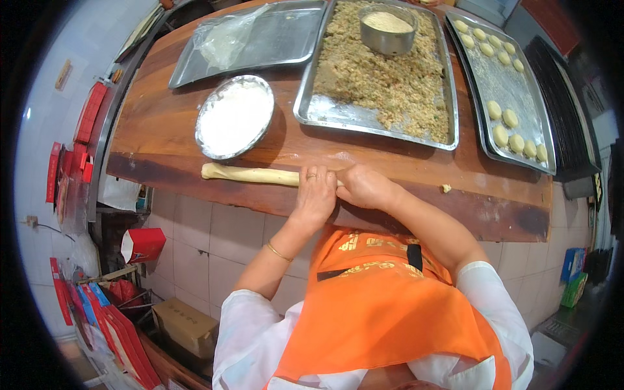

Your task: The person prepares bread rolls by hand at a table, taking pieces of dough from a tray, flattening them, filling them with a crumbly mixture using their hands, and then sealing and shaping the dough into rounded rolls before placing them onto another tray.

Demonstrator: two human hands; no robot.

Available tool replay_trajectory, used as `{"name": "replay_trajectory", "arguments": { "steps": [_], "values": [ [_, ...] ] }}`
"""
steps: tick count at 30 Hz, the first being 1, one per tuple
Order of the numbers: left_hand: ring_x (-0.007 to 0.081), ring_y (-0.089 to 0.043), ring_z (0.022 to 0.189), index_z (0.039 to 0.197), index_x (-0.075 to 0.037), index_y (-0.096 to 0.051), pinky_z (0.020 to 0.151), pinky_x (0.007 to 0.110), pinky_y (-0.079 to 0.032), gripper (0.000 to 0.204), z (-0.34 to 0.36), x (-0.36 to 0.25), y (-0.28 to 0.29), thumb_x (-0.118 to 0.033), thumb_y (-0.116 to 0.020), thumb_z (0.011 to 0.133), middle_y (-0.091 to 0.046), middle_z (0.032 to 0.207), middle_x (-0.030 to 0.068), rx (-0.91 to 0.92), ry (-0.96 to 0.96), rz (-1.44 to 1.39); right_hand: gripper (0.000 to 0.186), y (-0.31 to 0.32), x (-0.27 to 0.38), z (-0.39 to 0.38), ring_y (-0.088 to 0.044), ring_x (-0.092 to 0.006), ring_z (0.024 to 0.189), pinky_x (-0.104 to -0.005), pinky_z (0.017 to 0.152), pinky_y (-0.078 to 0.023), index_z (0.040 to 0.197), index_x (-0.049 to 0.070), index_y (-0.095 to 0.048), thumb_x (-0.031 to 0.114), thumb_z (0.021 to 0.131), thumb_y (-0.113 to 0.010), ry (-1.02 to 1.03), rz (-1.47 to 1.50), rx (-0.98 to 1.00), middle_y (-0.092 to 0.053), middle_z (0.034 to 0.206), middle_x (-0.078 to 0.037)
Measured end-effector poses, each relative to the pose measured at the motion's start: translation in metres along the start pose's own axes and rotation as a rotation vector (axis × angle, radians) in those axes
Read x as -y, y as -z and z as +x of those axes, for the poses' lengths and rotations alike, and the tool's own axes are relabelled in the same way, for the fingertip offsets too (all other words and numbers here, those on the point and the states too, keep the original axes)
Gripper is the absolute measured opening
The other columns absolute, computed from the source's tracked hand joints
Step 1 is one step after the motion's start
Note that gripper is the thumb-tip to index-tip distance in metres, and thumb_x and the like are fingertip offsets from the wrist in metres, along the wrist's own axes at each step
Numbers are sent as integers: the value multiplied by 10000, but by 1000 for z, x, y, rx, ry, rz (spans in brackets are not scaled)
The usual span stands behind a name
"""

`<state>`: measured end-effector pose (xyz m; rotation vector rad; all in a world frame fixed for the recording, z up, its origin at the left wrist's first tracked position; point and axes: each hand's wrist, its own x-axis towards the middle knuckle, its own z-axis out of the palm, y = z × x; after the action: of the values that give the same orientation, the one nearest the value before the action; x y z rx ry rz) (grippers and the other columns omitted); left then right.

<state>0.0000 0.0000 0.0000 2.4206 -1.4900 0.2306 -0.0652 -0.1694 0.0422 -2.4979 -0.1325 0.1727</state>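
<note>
A long pale dough roll (250, 174) lies along the near edge of the wooden table. Over its right part my left hand (316, 194) is closed, fingers wrapped across the dough. Right beside it, my right hand (365, 186) has its fingers curled and pressed together at the roll's right end. A little pale dough shows between the two hands; the rest of that end is hidden under the fingers. To the right, a small scrap of dough (446, 188) lies on the table.
Behind the roll stands a bowl of white flour (235, 118). Farther back are a tray of crumbly filling (370, 84) bearing a round metal tin (388, 40), and a metal tray (276, 40) with a plastic bag. At right, a tray (484, 84) holds several dough balls.
</note>
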Motion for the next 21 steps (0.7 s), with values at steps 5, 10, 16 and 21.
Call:
{"name": "replay_trajectory", "arguments": {
  "steps": [5,10,16,21],
  "values": [
    [350,-530,1054,947,-28,-535,1082,508,-305,134,12,-10,8,-61,-576,824,-526,1025,177,-64,-2,-16,206,-25,-33,-20,-638,-147,683,-312,612,-505,957,37,-699,217,933,-601,-176,963,11,-714,836,-50],
    [413,-458,1220,1205,47,-547,1111,560,-253,446,14,-28,15,-117,-638,800,-525,1179,252,6,136,-1,235,18,-47,-97,-578,-99,852,-250,707,-471,1165,42,-628,159,976,-552,-319,1419,-169,-630,983,-26],
    [353,-532,1124,1193,-54,-618,1009,498,-382,421,23,-60,2,-47,-702,781,-572,1123,160,-44,-38,-248,237,40,-43,-134,-577,-381,1067,-418,945,-461,1114,-7,-669,146,946,-602,-153,278,-213,-619,1082,-206],
    [323,-603,892,970,-49,-675,784,430,-482,152,38,-57,-15,-60,-681,819,-600,926,116,-111,-81,-288,306,43,-31,-121,-644,-389,988,-461,826,-515,1009,4,-682,275,872,-721,-444,249,-121,-658,1010,-248]
  ]
}}
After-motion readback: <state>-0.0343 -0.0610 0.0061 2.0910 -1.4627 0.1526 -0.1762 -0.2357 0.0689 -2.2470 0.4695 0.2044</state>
